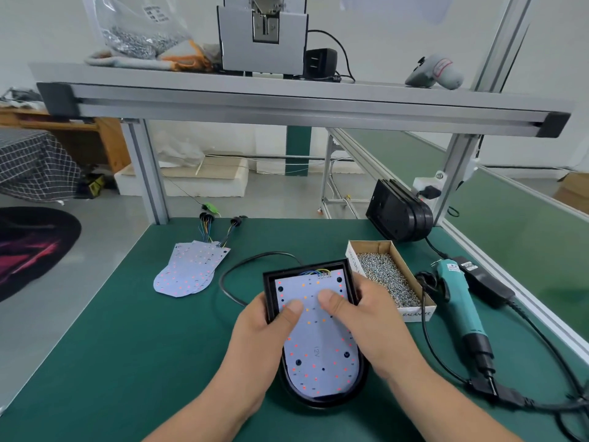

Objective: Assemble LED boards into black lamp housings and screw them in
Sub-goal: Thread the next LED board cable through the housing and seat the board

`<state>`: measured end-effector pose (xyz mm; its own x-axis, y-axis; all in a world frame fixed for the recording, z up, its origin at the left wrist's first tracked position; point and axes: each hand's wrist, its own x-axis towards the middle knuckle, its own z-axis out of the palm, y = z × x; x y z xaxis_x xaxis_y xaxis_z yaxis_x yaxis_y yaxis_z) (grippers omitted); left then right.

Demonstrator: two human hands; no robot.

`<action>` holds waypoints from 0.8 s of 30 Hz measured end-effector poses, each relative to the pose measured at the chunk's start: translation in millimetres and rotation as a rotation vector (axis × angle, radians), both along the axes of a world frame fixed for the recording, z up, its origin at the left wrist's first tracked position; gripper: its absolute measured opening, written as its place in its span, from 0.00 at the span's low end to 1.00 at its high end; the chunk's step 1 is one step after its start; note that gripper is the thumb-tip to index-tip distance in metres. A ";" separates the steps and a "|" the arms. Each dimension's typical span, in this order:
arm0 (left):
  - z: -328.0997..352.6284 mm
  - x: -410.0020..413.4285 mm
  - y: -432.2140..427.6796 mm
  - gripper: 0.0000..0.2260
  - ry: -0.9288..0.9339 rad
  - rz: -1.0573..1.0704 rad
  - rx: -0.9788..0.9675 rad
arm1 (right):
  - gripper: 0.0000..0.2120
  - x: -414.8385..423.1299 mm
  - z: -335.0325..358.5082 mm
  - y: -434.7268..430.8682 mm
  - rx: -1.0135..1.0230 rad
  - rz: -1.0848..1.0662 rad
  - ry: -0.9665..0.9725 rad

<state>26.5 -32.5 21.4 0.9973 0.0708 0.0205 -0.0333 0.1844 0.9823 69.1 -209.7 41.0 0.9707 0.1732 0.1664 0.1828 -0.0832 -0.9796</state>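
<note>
A black lamp housing [330,406] lies on the green mat in front of me, with a white LED board [314,365] dotted with red and orange LEDs sitting inside it. My left hand [264,333] grips the housing's left wall, its thumb pressing on the board. My right hand [366,323] grips the right wall, thumb also on the board. Coloured wires leave the board's far edge, and a black cable runs out behind the housing.
A stack of spare LED boards [188,272] with wire tails lies at the left. A cardboard box of screws [387,275] sits just right of the housing, beside a teal electric screwdriver [462,307] and its cable. More black housings [398,215] stand at the back right.
</note>
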 end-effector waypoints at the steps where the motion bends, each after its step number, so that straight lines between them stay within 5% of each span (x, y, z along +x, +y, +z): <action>1: 0.1 -0.2 -0.3 0.09 0.004 0.005 -0.006 | 0.13 -0.5 0.1 0.2 0.024 0.004 0.009; 24: 9.2 -4.8 -0.2 0.12 -0.022 0.022 0.066 | 0.10 -3.8 8.7 -3.4 -0.070 -0.036 -0.151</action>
<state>21.8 -32.7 30.6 0.9948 0.0902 0.0478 -0.0584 0.1179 0.9913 65.3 -213.1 49.7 0.9413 0.1553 0.2997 0.3233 -0.1598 -0.9327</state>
